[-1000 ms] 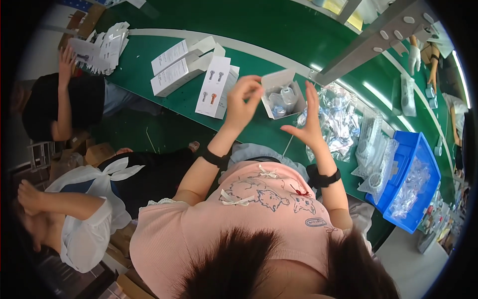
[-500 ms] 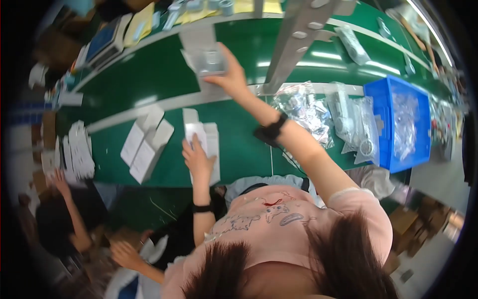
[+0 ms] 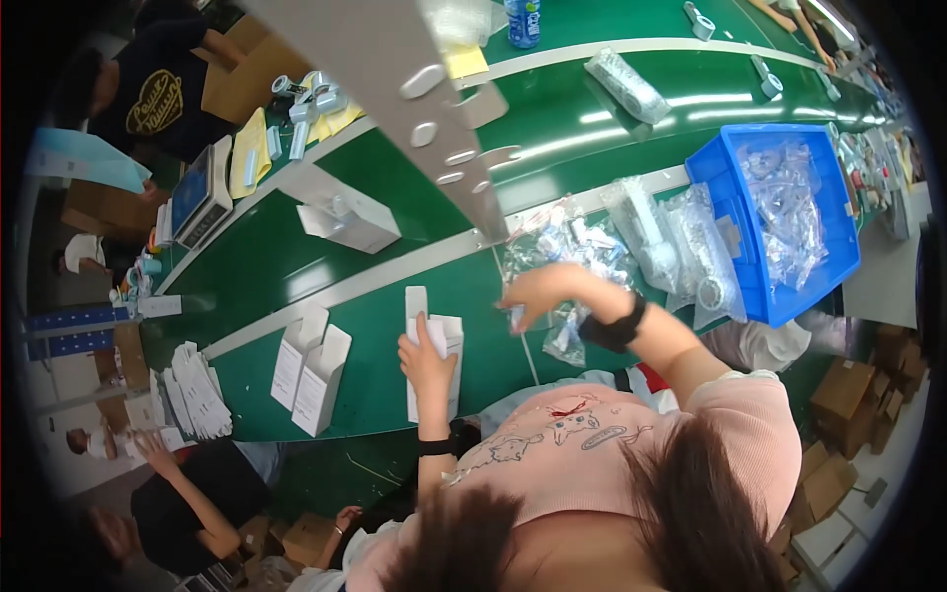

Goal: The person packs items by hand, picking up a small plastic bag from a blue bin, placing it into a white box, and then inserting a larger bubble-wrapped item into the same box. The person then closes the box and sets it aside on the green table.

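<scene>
My left hand [image 3: 427,360] is closed on a white box [image 3: 450,340] at the middle of the near table, index finger stretched along its raised flap and thumb at the side. Over the left edge of a pile of small clear bags with white and blue parts [image 3: 582,242] is my right hand [image 3: 547,294]. Its fingers are curled together at a small clear bag [image 3: 516,318], mostly hidden beneath them. To the left of my left hand, a pair of open white boxes [image 3: 314,380] stands. Beyond the pale rail lies another open white box [image 3: 360,219] with something clear at its opening.
A blue bin [image 3: 725,158] with clear bags stands at right, beside bubble-wrapped items [image 3: 646,237]. A grey perforated post [image 3: 414,109] rises in front of me. Flattened white cartons [image 3: 197,390] lie at far left. Other people work at the left, near a scale [image 3: 200,197].
My right hand has let go of the white box beyond the rail and come back to the pile of small bags. My left hand stays at its box. The view has turned.
</scene>
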A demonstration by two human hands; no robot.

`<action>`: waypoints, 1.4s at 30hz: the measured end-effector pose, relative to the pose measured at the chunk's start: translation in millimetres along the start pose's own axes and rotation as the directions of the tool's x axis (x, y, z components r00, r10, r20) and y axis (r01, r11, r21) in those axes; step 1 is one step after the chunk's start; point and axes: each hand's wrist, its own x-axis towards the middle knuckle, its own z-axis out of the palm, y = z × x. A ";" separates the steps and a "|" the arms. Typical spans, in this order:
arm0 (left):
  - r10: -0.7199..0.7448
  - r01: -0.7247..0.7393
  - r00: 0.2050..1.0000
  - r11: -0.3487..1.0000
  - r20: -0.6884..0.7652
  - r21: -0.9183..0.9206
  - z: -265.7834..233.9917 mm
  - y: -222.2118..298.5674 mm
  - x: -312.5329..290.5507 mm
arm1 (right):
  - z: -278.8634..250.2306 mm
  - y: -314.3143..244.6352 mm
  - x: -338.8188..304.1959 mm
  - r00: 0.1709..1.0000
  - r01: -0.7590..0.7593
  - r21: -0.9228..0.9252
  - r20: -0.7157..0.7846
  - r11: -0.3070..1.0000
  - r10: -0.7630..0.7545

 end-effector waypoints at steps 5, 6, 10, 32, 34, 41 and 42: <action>0.021 -0.022 1.000 1.000 0.015 0.009 -11.6 30.6 -20.8 | -56.8 143.1 -131.7 0.661 -0.566 0.062 -0.561 0.822 0.498; 0.040 -0.039 0.999 0.999 0.024 -0.012 -11.2 35.5 -23.2 | -70.9 168.7 -144.8 0.342 -0.694 0.195 -0.758 0.693 0.556; 0.071 -0.069 0.997 0.995 0.032 -0.071 -6.0 61.1 -21.6 | -95.5 273.6 -159.3 -0.129 -0.923 0.157 -0.986 0.352 0.102; 0.198 -0.293 0.955 0.749 -0.221 -0.595 -36.7 122.9 -66.8 | -96.1 188.9 -99.6 0.466 0.297 0.600 -0.770 0.743 0.436; 0.295 -0.371 0.928 0.681 -0.227 -0.631 -35.0 126.6 -66.7 | -76.8 118.6 -130.7 0.420 0.578 0.605 -0.796 0.548 0.436; 0.398 -0.518 0.852 0.553 -0.340 -0.653 -7.0 157.9 -62.4 | 1.4 -19.0 -125.8 -0.250 0.831 0.090 -0.821 0.548 0.513; 0.362 -0.545 0.838 0.531 -0.407 -0.649 -1.7 159.8 -62.8 | 10.3 -27.2 -116.1 -0.408 0.637 0.067 -0.816 0.768 0.409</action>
